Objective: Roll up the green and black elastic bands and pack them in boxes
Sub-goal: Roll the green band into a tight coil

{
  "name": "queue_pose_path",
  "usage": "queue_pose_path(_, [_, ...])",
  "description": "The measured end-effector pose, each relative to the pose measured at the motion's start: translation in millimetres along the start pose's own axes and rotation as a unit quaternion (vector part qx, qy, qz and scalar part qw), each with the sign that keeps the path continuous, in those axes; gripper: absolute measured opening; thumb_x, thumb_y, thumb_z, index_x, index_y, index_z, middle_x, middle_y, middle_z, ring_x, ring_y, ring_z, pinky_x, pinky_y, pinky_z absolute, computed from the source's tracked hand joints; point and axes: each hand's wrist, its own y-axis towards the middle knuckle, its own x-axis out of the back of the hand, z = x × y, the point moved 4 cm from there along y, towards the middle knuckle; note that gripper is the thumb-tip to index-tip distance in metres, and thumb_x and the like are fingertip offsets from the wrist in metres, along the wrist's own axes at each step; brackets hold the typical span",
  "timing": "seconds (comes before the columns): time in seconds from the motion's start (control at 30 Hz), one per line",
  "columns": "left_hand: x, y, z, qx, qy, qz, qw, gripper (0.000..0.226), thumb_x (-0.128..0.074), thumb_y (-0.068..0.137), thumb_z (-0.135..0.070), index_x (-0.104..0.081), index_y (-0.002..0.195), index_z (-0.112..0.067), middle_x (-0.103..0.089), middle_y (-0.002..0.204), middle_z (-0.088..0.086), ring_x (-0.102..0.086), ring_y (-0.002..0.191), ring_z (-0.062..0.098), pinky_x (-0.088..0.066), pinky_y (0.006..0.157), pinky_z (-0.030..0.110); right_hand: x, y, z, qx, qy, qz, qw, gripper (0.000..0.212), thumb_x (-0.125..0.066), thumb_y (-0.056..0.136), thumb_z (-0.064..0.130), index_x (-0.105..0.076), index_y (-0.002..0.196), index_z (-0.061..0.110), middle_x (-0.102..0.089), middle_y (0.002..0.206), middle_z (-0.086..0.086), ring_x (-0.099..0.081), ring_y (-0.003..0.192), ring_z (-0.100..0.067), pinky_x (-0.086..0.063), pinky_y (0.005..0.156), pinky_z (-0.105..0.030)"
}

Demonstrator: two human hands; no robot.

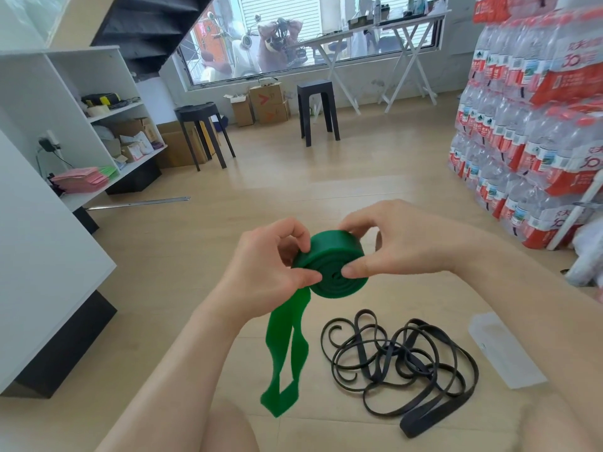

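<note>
A green elastic band (336,256) is mostly wound into a thick coil held in the air over the floor. My left hand (270,265) pinches the coil's left edge between thumb and fingers. My right hand (401,243) grips its right side, thumb pressed on the spiral face. A loose twisted tail of the green band hangs down below the coil. The black elastic band (404,360) lies unrolled in a tangle of loops on the wooden floor below my hands. A clear plastic box (505,353) lies flat on the floor to the right of it.
A white shelf unit (98,125) stands at the left. Two black stools (318,109) and cardboard boxes (267,106) are further back. Stacked packs of bottled water (528,125) fill the right side. A metal strip (137,203) lies on the floor.
</note>
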Motion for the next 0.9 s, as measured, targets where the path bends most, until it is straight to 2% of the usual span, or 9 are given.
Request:
queue_pose_path(0.1, [-2.7, -0.3, -0.3, -0.008, 0.057, 0.010, 0.998, 0.037, -0.083, 0.057, -0.019, -0.053, 0.077, -0.026, -0.069, 0.073, 0.004, -0.063, 0.071, 0.034, -0.055, 0.068, 0.047, -7.6, 2.8, 8.5, 0.023, -0.025, -0.018, 0.999, 0.042, -0.080, 0.075, 0.036, -0.065, 0.114, 0.030, -0.062, 0.100, 0.013, -0.055, 0.067, 0.017, -0.038, 0.063, -0.008])
queue_pose_path(0.2, [-0.7, 0.2, -1.0, 0.003, 0.071, -0.002, 0.997, 0.040, -0.084, 0.056, -0.027, -0.053, 0.081, -0.030, -0.070, 0.077, -0.004, -0.063, 0.074, 0.026, -0.055, 0.071, 0.040, -9.6, 5.2, 7.4, 0.025, -0.061, -0.040, 0.997, 0.037, -0.079, 0.075, 0.037, -0.067, 0.108, 0.026, -0.066, 0.098, 0.011, -0.060, 0.092, -0.008, -0.049, 0.083, -0.028])
queue_pose_path(0.27, [1.1, 0.4, -2.5, 0.008, 0.073, -0.002, 0.997, 0.042, -0.086, 0.062, -0.020, -0.053, 0.086, -0.029, -0.070, 0.079, -0.011, -0.062, 0.074, 0.011, -0.052, 0.069, 0.023, -9.4, 5.5, 5.8, 0.021, -0.087, -0.051, 0.995, 0.036, -0.078, 0.076, 0.036, -0.066, 0.108, 0.024, -0.067, 0.100, 0.007, -0.060, 0.095, -0.015, -0.050, 0.086, -0.035])
queue_pose_path(0.37, [2.6, -0.8, -5.5, 0.022, 0.054, 0.014, 0.998, 0.039, -0.083, 0.067, -0.014, -0.058, 0.093, -0.030, -0.070, 0.081, -0.015, -0.061, 0.067, 0.000, -0.052, 0.064, 0.019, -9.4, 6.6, 5.3, 0.024, -0.117, -0.058, 0.991, 0.034, -0.077, 0.078, 0.035, -0.063, 0.108, 0.027, -0.066, 0.102, 0.007, -0.058, 0.090, -0.012, -0.049, 0.084, -0.034])
queue_pose_path(0.47, [4.7, -1.1, -3.1, 0.046, 0.034, 0.026, 0.998, 0.043, -0.084, 0.068, -0.018, -0.064, 0.100, -0.037, -0.069, 0.087, -0.017, -0.063, 0.069, -0.001, -0.056, 0.068, 0.023, -8.1, 8.3, 5.2, 0.033, -0.125, -0.067, 0.989, 0.033, -0.077, 0.077, 0.036, -0.062, 0.106, 0.030, -0.064, 0.100, 0.010, -0.049, 0.072, 0.001, -0.049, 0.080, -0.035])
queue_pose_path(0.53, [5.5, -0.7, -0.6, 0.058, 0.013, 0.026, 0.998, 0.040, -0.085, 0.067, -0.021, -0.068, 0.099, -0.037, -0.065, 0.086, -0.018, -0.060, 0.063, 0.002, -0.052, 0.060, 0.022, -8.0, 9.3, 3.7, 0.037, -0.122, -0.068, 0.990, 0.032, -0.078, 0.076, 0.036, -0.061, 0.103, 0.030, -0.064, 0.099, 0.011, -0.046, 0.068, 0.006, -0.049, 0.077, -0.033])
queue_pose_path(0.63, [6.1, -0.3, 2.1, 0.063, -0.025, 0.029, 0.997, 0.030, -0.083, 0.070, -0.020, -0.070, 0.094, -0.032, -0.066, 0.079, -0.012, -0.054, 0.057, 0.002, -0.045, 0.055, 0.016, -8.3, 9.4, 2.0, 0.050, -0.059, -0.055, 0.995, 0.030, -0.080, 0.075, 0.029, -0.064, 0.100, 0.025, -0.064, 0.096, 0.010, -0.052, 0.065, 0.013, -0.038, 0.064, -0.009])
queue_pose_path(0.7, [5.6, 0.0, 3.2, 0.063, -0.054, 0.042, 0.996, 0.021, -0.079, 0.075, -0.017, -0.071, 0.091, -0.027, -0.070, 0.080, -0.004, -0.058, 0.062, 0.004, -0.047, 0.059, 0.016, -8.9, 9.0, 2.0, 0.053, -0.001, -0.042, 0.998, 0.028, -0.081, 0.075, 0.022, -0.064, 0.096, 0.024, -0.063, 0.092, 0.010, -0.051, 0.066, 0.021, -0.036, 0.061, -0.003])
queue_pose_path(0.9, [5.8, 1.3, 4.4, 0.065, -0.054, 0.004, 0.996, 0.023, -0.081, 0.072, -0.014, -0.071, 0.086, -0.029, -0.071, 0.080, -0.002, -0.062, 0.069, 0.009, -0.054, 0.068, 0.024, -12.1, 10.9, -2.9, 0.043, 0.059, -0.048, 0.996, 0.027, -0.080, 0.076, 0.020, -0.066, 0.099, 0.020, -0.064, 0.095, 0.005, -0.054, 0.064, 0.019, -0.038, 0.059, -0.004])
